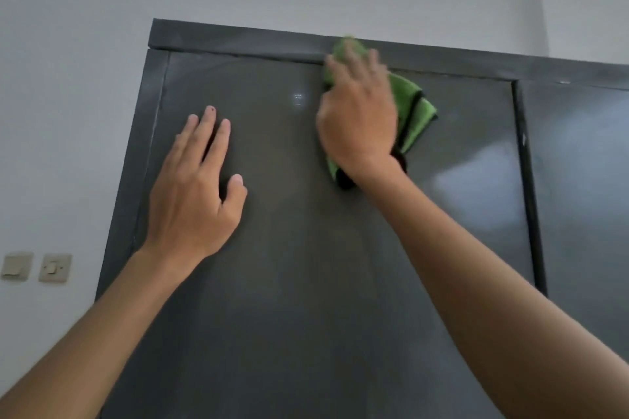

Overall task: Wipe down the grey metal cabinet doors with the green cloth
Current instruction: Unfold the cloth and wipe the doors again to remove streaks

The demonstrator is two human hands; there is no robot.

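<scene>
Our right hand [357,119] pressed the green cloth [417,112] with flat, straight fingers [355,59] against the top edge of the left door [306,248], just under the top rail [238,39]; our left hand [194,194] lay spread and empty lower on that door. Unpinched, the cloth could slip from under the palm, we judged. We counted one cloth, two doors, two hands.
</scene>
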